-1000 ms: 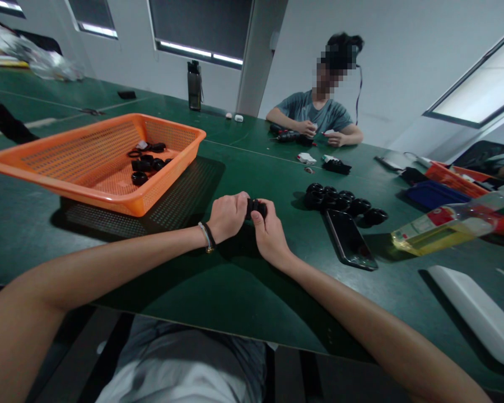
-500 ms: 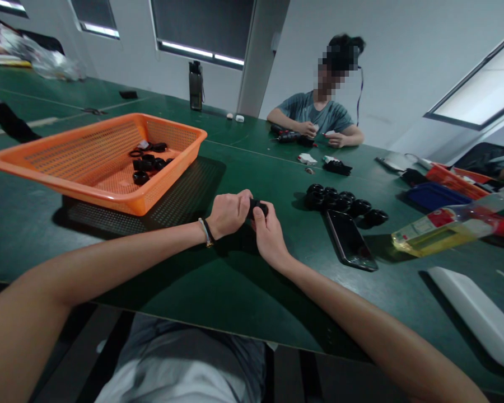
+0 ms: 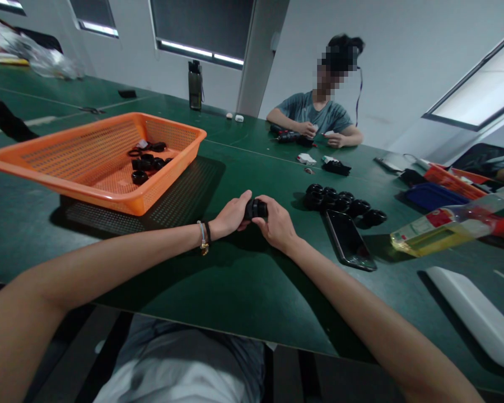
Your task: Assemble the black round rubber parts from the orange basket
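While our left hand (image 3: 232, 215) and right hand (image 3: 277, 224) clasp one small black plastic ring (image 3: 256, 209) over the green tabletop (image 3: 235, 280), few rings lie in the far-left orange mesh basket (image 3: 88, 179); a black pile (image 3: 344, 202) waits right.

A big green table (image 3: 218, 280) fills most of the view — more green tables (image 3: 46, 95) stand behind it on the left. The walls (image 3: 403, 56) are plain white. Dark windows (image 3: 201, 25) sit high on the far wall, with thin strips of light along their lower edges. A white pillar (image 3: 258, 56) stands between them. On the right, one slanted window (image 3: 474, 95) glows bright — daylight comes through it.
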A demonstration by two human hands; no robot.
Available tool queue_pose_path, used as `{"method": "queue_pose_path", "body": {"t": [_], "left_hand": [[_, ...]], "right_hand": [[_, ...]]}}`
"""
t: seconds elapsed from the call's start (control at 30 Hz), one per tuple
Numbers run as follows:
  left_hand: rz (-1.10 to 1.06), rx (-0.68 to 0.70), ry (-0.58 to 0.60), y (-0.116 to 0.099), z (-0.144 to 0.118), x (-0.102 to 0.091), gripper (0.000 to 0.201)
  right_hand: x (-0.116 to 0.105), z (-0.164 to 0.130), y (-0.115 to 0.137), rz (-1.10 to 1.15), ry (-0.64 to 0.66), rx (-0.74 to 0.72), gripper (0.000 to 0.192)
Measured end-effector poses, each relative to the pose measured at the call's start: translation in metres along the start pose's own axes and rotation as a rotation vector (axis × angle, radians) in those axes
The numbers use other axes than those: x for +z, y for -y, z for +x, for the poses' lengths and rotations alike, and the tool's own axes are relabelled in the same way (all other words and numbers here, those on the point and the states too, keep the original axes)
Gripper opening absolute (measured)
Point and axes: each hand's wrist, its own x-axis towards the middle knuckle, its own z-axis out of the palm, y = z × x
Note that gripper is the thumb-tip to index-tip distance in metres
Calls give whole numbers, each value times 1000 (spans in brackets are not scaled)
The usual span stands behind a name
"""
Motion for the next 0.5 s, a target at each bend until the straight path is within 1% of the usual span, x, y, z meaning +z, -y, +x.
{"method": "queue_pose_path", "body": {"t": [0.07, 0.13, 0.17, 0.23, 0.3, 0.4, 0.5], "left_hand": [[-3, -14, 11, 0, 0, 0, 54], [18, -19, -44, 0, 0, 1, 50], [46, 0, -85, 1, 0, 1, 47], [135, 94, -174, 3, -1, 1, 44], [256, 201, -238, 3, -4, 0, 42], [459, 314, -273, 2, -10, -4, 36], [564, 346, -283, -2, -15, -6, 36]], "right_hand": [[-1, 0, -1, -13, 9, -17, 55], [0, -1, 0, -17, 11, -23, 55], [0, -1, 1, -15, 5, -19, 55], [2, -1, 6, -3, -16, 7, 55], [5, -2, 12, 17, -47, 62, 53], [6, -2, 21, 60, -76, 117, 53], [6, -2, 29, 95, -98, 157, 52]]}}
